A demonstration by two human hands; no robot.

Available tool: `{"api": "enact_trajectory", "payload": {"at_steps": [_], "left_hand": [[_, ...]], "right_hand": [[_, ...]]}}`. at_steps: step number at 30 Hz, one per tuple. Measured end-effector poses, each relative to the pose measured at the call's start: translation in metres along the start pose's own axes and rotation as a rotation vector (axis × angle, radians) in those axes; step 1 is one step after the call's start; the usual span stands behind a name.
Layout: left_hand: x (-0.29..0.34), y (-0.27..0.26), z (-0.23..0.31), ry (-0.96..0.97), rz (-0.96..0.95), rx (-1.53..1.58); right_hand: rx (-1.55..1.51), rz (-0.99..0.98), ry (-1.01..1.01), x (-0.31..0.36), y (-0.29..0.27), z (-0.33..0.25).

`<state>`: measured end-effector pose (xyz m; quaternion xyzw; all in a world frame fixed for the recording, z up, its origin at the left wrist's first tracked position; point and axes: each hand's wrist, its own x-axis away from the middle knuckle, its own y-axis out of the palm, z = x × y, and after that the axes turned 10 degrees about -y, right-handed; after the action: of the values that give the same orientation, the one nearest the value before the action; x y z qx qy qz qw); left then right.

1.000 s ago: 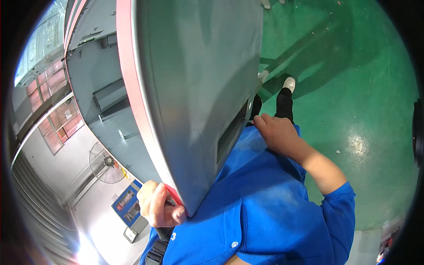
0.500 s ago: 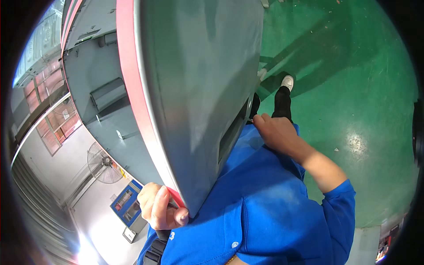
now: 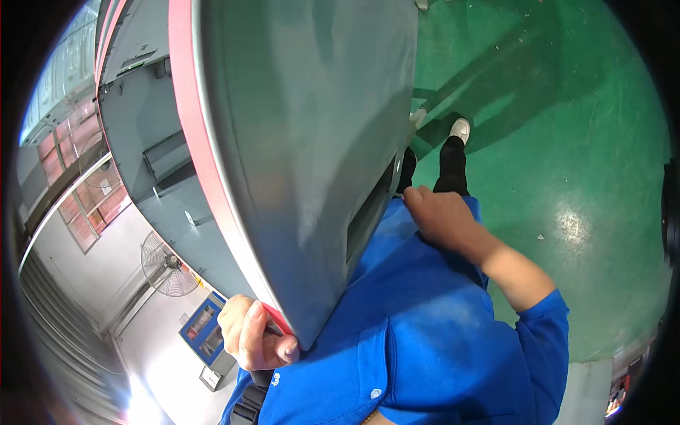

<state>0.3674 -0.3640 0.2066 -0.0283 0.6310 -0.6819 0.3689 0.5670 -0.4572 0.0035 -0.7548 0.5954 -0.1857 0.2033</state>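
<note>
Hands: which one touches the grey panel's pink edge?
The left hand, curled at the pink edge; the right hand is by the dark slot in the grey panel.

A: Any lettering up there?
B: Small white marking on the blue shirt, and I can't make it out!
A: The blue-framed board?
B: Nothing readable there either!

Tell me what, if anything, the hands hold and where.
The left hand grips the grey panel by its near, pink-edged corner; whether the right hand holds anything cannot be told.
</note>
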Motion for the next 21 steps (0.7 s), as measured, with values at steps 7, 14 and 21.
{"api": "enact_trajectory", "payload": {"at_steps": [7,14,21], "left_hand": [[0.005,-0.007,-0.001,-0.033,-0.065,0.035],[-0.011,0.004,0.004,-0.042,-0.015,0.024],[-0.011,-0.001,0.007,-0.089,-0.065,0.017]], "right_hand": [[0.031,0.015,0.024,-0.002,0.008,0.005],[0.006,0.069,0.065,0.001,0.013,-0.004],[0.01,0.111,0.047,-0.003,0.009,0.008]]}}
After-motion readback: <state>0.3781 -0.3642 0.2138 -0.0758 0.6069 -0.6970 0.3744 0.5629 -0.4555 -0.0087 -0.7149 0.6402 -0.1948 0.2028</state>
